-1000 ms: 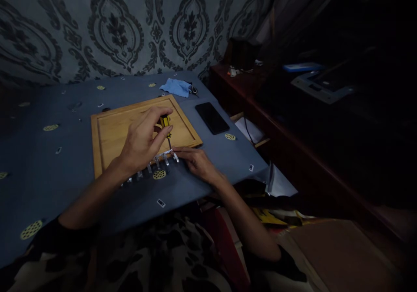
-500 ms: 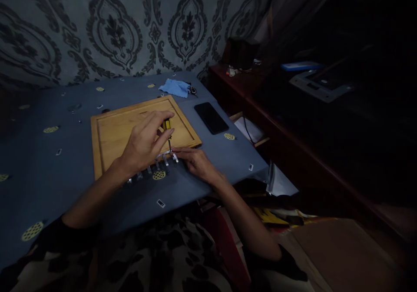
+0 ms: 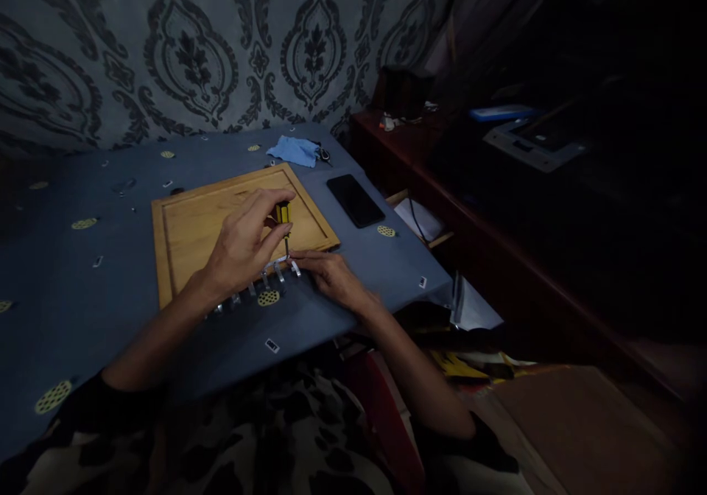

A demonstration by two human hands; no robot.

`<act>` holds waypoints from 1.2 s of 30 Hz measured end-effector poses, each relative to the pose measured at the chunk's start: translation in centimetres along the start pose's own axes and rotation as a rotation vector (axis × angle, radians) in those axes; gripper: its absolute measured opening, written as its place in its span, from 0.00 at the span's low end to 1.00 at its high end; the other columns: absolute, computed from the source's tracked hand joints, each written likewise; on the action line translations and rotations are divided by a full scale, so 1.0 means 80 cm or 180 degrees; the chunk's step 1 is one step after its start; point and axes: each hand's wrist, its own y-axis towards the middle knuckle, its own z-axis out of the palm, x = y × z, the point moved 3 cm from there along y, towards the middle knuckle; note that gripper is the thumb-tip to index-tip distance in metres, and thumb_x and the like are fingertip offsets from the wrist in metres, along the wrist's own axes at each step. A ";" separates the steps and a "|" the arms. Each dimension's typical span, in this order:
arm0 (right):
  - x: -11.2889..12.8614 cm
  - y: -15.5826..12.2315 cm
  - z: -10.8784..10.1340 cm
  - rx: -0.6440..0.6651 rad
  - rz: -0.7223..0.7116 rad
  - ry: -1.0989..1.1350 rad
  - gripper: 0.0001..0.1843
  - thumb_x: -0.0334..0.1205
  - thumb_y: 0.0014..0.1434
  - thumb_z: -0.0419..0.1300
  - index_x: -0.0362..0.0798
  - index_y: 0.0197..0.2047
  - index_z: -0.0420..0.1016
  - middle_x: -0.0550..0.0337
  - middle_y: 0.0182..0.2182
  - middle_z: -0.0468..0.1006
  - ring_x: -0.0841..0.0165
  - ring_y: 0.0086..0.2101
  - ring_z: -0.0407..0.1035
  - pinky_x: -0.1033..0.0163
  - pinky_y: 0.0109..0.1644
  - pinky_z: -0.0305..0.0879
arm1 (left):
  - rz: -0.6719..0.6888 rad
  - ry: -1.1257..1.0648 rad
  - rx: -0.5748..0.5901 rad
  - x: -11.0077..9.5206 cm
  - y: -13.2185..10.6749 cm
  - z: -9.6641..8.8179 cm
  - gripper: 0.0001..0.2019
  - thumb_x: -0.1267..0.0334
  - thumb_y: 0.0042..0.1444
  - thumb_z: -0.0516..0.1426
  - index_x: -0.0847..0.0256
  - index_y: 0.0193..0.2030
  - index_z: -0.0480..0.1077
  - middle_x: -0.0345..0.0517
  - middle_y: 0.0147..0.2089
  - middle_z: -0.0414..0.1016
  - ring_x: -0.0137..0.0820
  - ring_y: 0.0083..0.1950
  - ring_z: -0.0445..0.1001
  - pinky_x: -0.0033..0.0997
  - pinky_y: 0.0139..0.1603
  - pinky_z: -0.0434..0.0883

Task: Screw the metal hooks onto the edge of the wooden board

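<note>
My left hand [image 3: 243, 241] is closed round the yellow-and-black handle of a screwdriver [image 3: 283, 213], fingers on top and thumb at the side. The screwdriver stands upright, its tip at the right end of a shiny metal hook rail [image 3: 280, 272]. That rail lies along the near edge of a framed wooden board [image 3: 207, 226], with several hooks hanging toward me. Close to the tip, the fingers of my right hand [image 3: 334, 278] are drawn together on the rail's end. Whether a screw sits under the tip is too small to tell.
A black phone [image 3: 355, 200] lies right of the board on the blue patterned tablecloth [image 3: 121, 274]. Behind it are a light-blue cloth [image 3: 292, 150] and a small dark object. An open drawer [image 3: 420, 219] stands beyond the table's right edge, and a patterned wall [image 3: 193, 53] rises behind.
The whole view has shifted very slightly. Both hands keep their places, with the screwdriver still upright at the rail's right end.
</note>
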 end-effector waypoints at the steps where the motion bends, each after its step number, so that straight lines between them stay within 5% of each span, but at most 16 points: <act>1: 0.000 0.000 0.000 -0.0006 0.0007 0.0004 0.39 0.13 0.53 0.51 0.54 0.59 0.81 0.58 0.60 0.79 0.63 0.60 0.75 0.51 0.66 0.71 | -0.0014 -0.0038 -0.0024 0.000 0.000 -0.001 0.17 0.71 0.64 0.57 0.59 0.59 0.68 0.48 0.54 0.77 0.32 0.50 0.79 0.32 0.50 0.81; 9: 0.002 -0.001 -0.002 0.0015 -0.0015 0.0023 0.37 0.14 0.53 0.50 0.51 0.58 0.81 0.56 0.60 0.79 0.64 0.60 0.74 0.53 0.66 0.71 | -0.0090 -0.0011 -0.0199 -0.003 0.005 -0.014 0.16 0.70 0.63 0.59 0.60 0.57 0.70 0.47 0.54 0.78 0.32 0.50 0.79 0.31 0.49 0.81; 27: -0.002 0.000 0.001 0.0005 -0.0022 -0.0009 0.37 0.14 0.55 0.51 0.53 0.58 0.81 0.57 0.60 0.79 0.64 0.60 0.74 0.53 0.66 0.71 | 0.0144 0.0126 -0.0012 -0.003 0.000 -0.003 0.16 0.73 0.64 0.58 0.62 0.58 0.69 0.47 0.53 0.78 0.29 0.47 0.79 0.28 0.49 0.80; 36: -0.002 0.000 0.001 -0.0019 -0.0048 0.0054 0.39 0.13 0.52 0.50 0.55 0.58 0.81 0.60 0.60 0.79 0.65 0.59 0.75 0.53 0.66 0.72 | 0.0165 0.0393 -0.0154 -0.006 0.001 -0.005 0.13 0.67 0.63 0.64 0.61 0.53 0.73 0.42 0.42 0.76 0.26 0.37 0.77 0.24 0.36 0.77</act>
